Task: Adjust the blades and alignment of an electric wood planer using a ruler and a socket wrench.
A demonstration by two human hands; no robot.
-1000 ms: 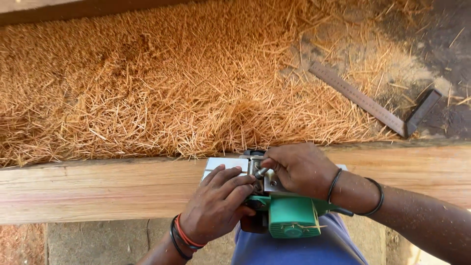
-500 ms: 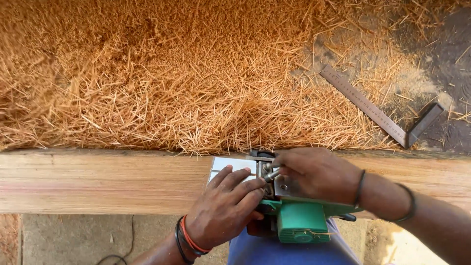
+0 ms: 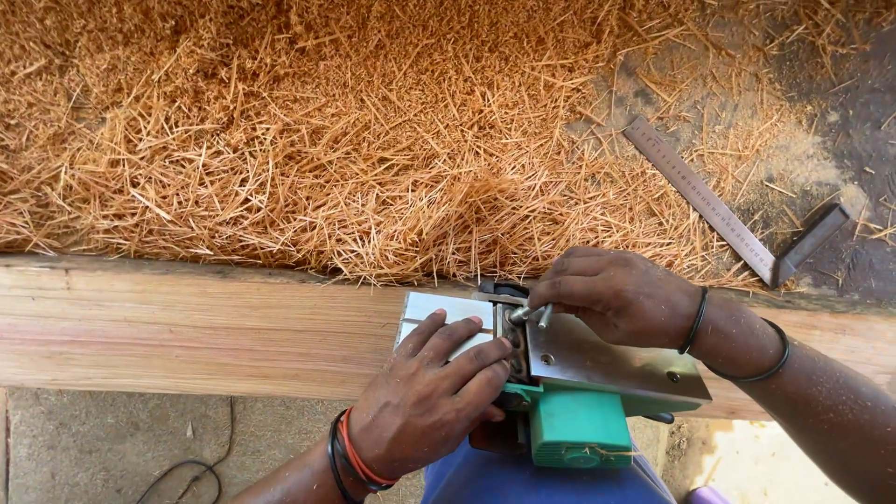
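Across the ground at twelve o'clock: a wide heap of orange wood shavings (image 3: pixel 308 131) fills the upper half of the view, as it did a second ago.
Beam: a long pale wooden plank (image 3: pixel 187 322) runs from nine o'clock to three o'clock, shavings lying against its far edge.
Planer: a green electric planer (image 3: pixel 569 411) lies upturned on the plank at about five o'clock, its metal sole facing up and the cutter slot exposed between the two plates.
Change: over the last second the view has drifted a little and the hands have settled over the cutter slot; the planer itself has hardly shifted, so I judge the work is on the blade area, not on the wood.
Right hand (image 3: pixel 621 294): at four o'clock, fingers pinched together on a small metal socket wrench (image 3: pixel 530 315) that points into the slot.
Left hand (image 3: pixel 425 401): at six o'clock, fingers spread and pressed flat on the front plate, steadying the tool, gripping nothing.
Square: a steel try square (image 3: pixel 723 210) lies on the dirt at two o'clock, well apart from both hands.
Cable: a thin dark cord (image 3: pixel 187 467) curls at seven o'clock.
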